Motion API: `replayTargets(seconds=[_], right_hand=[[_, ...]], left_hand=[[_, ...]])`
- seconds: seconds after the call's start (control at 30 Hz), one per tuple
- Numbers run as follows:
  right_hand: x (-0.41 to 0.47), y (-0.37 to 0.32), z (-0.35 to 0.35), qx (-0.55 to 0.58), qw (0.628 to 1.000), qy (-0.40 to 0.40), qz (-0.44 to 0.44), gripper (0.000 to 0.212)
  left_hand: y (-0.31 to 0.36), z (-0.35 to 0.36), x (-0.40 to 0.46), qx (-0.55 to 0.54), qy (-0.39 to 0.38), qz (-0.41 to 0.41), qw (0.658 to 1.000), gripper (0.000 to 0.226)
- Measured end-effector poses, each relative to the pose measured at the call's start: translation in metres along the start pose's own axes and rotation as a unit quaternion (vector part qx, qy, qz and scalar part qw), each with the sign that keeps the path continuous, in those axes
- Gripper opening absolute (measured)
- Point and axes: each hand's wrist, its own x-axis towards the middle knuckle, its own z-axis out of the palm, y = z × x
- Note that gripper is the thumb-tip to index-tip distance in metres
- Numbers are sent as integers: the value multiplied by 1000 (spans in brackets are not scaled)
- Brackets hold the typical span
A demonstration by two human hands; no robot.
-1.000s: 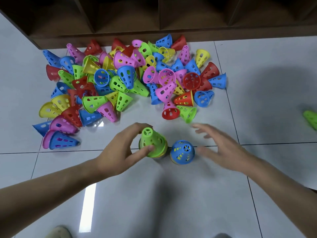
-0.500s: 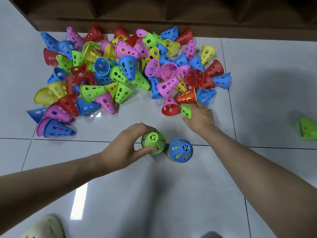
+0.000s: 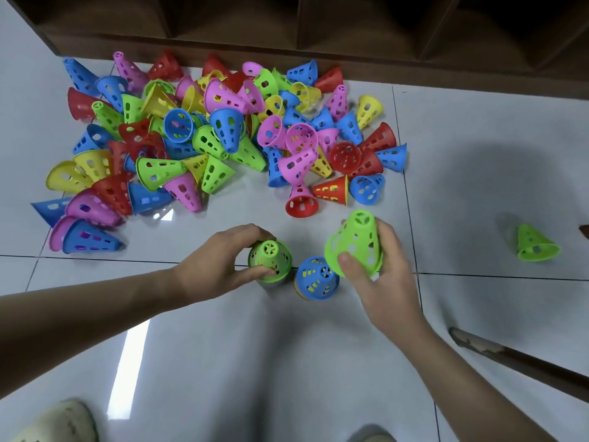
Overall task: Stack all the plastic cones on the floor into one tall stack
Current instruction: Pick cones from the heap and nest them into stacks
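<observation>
Left hand [image 3: 220, 266]: fingers and thumb curled round the green-topped stack [image 3: 270, 261], standing on the white tile floor [image 3: 223, 362] just past a grout line. Right hand [image 3: 379, 272]: thumb in front, fingers behind, gripping a loose green cone [image 3: 353, 245], held off the floor and tilted, tip up. A blue-topped stack [image 3: 316, 278] stands between my hands, just beside the green one.

Risks, as I judge them:
- Held cone tilted; lowered like that, its rim may catch the stack's tip and tip it over.
- The blue stack is close under my right hand; a sweep across could knock it.
- Two short stacks going, not one; they must be merged.

The cone pile [image 3: 223, 138] lies toward the far edge of the floor, by the wooden shelf base [image 3: 287, 43]. One stray green cone [image 3: 535, 244] lies well apart toward the right edge.

Hard to tell: how many cones each stack holds; yellow shows through the blue one's holes. Pile count unreadable. Right fingers mostly hidden behind the cone.
</observation>
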Motion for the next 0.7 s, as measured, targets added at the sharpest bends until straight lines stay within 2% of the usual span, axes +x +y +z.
replayTargets(seconds=[0.13,0.33,0.5,0.57,0.63,0.7], right_hand=[[-20,1,16,-36,997,-53,-48,53],[-22,39,37,-98,992,-75,-4,57],[-18,64,37,-137,988,-77,7,59],[-16,68,37,-148,986,-75,7,60],[-15,70,37,-158,984,-78,15,63],[-15,69,38,-158,984,-83,26,66]], left_hand=[[1,1,0,-13,1,-3,1000,46],[4,3,-8,-33,25,-28,999,47],[-7,0,-24,2,19,-29,999,52],[-27,-10,-29,53,4,-16,998,47],[-61,-21,-31,153,-3,-11,988,41],[-98,-32,-28,293,-10,-39,955,46]])
